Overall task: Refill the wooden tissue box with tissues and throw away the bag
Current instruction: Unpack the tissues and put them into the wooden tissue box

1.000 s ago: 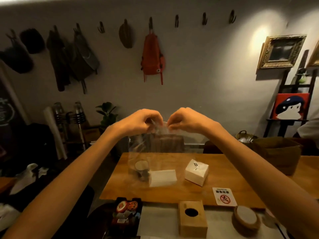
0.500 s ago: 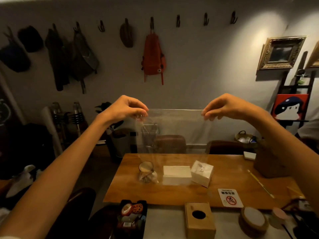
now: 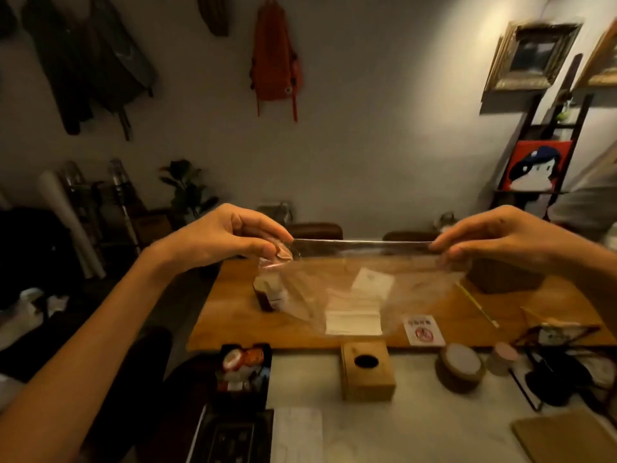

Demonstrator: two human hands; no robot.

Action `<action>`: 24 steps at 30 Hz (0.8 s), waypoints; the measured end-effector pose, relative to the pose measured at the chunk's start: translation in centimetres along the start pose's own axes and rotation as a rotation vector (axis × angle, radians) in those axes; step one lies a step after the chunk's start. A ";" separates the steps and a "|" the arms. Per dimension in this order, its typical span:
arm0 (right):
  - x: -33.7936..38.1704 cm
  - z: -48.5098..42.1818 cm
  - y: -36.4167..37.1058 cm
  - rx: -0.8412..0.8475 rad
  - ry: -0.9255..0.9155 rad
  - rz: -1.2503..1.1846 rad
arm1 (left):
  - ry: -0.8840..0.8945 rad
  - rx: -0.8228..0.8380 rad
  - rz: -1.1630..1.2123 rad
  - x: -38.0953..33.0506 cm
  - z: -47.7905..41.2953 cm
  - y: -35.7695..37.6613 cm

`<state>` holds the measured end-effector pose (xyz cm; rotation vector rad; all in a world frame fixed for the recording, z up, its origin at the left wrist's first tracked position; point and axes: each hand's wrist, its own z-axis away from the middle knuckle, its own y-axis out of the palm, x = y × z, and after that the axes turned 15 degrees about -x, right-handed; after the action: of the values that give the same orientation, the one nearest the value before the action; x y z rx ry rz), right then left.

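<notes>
Both hands spreading wider, left hand (image 3: 230, 237) and right hand (image 3: 494, 235) pinching clear plastic bag (image 3: 360, 285) taut above wooden table; tissues (image 3: 353, 320) inside, wooden tissue box (image 3: 367, 370) near counter's far edge, unfilled.

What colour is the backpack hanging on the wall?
Red-orange backpack, seen in the head view.

Two bare forearms come into the picture from the lower corners, and no sleeve covers them as far as the edges show. The left hand (image 3: 230, 237) and the right hand (image 3: 500, 233) wear no glove, ring or bracelet (the light is dim, so fine details are hard to see). The fingernails look short and plain.
</notes>
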<state>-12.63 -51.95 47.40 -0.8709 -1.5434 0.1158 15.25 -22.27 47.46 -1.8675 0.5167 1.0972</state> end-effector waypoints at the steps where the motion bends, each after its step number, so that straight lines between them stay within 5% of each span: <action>1: -0.9 1.5 0.3 0.029 0.024 -0.004 | -0.026 0.038 0.006 0.2 1.1 1.2; 9: -14.1 8.3 4.3 0.244 0.354 0.028 | -0.414 0.304 0.111 9.4 5.2 13.0; 14: -24.8 8.8 9.9 0.180 0.499 0.145 | -0.622 0.003 0.327 18.8 6.1 22.4; 17: -25.8 8.7 12.9 -0.117 0.371 0.405 | -0.723 -0.228 0.548 20.7 6.7 24.5; 20: -22.7 8.2 16.7 -0.495 -0.040 0.459 | -0.750 -0.293 0.703 21.1 6.6 24.6; 24: -18.4 6.7 24.2 -0.310 -0.326 0.484 | -0.768 -0.258 0.808 21.0 6.3 24.2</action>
<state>-9.27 -42.73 17.87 -1.5249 -1.6454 0.3918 6.18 -27.99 16.62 -1.2575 0.6990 2.3641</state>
